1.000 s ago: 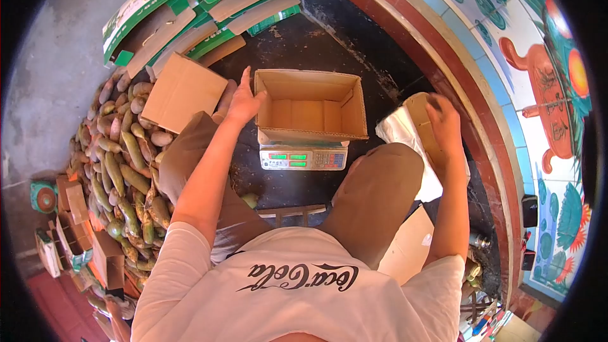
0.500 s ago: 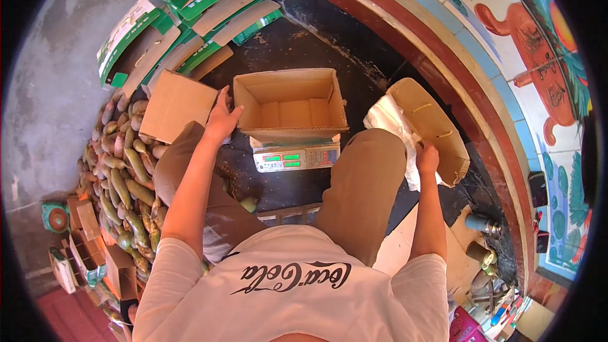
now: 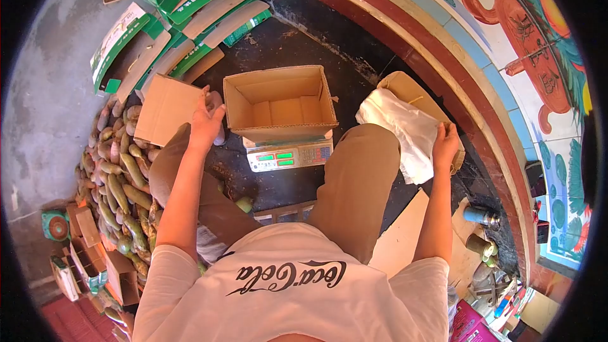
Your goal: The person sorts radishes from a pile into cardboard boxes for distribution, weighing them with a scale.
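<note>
My left hand (image 3: 206,123) is at the right edge of a brown cardboard box (image 3: 170,111), fingers stretched up and thumb apart. Just right of it, an open-topped carton (image 3: 278,102), with nothing visible inside, rests on a digital scale (image 3: 289,156) with lit green displays. My right hand (image 3: 446,144) has its fingers closed at the right edge of a thin white sheet (image 3: 398,132). The sheet lies spread across another open carton (image 3: 415,90) beside my right knee, hiding most of its inside.
A big heap of long brownish-green root vegetables (image 3: 120,183) lies at my left. Green and brown flattened cartons (image 3: 190,19) are stacked behind it. On the right are a cardboard sheet (image 3: 399,231), a blue flask (image 3: 481,216) and a raised red-brown ledge (image 3: 465,54).
My right hand has moved outward to the right, drawing the white sheet across the right carton's opening. My left hand stays beside the cardboard box. The view has shifted slightly.
</note>
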